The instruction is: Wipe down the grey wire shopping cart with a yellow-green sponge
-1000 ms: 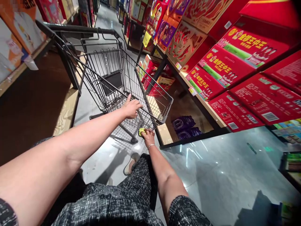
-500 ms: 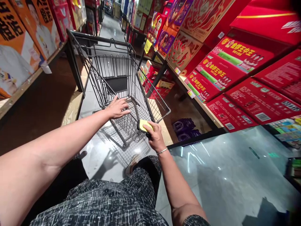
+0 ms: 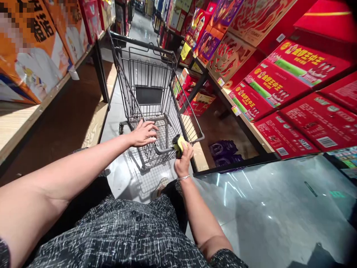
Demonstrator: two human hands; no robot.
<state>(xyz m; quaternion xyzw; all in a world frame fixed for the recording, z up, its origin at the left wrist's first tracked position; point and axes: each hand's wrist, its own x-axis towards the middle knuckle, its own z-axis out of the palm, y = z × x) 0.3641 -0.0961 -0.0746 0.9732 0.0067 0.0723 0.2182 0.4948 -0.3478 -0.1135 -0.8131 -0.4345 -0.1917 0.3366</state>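
A black wire shopping cart (image 3: 148, 95) stands in front of me, its basket showing only bare wire. My right hand (image 3: 184, 160) grips a yellow-and-black pad (image 3: 180, 144), perhaps a cleaning cloth, against the right part of the cart's near rim. The pad is bunched, with its dark side partly folded out. My left hand (image 3: 143, 134) is over the left of the near rim, palm down with fingers spread. Nothing shows in it, and whether it touches the rim is unclear.
Shelves flank the cart closely. Orange cartons (image 3: 52, 48) stand on the left shelf, and red boxes (image 3: 279, 89) are stacked on the right one. Purple packages (image 3: 224, 150) lie low beneath the right shelf. The aisle floor (image 3: 142, 24) runs on beyond the cart.
The pad has turned from lying flat to bunched, and my right hand has shifted slightly. My left hand stays spread over the cart. The view has swung a little left.
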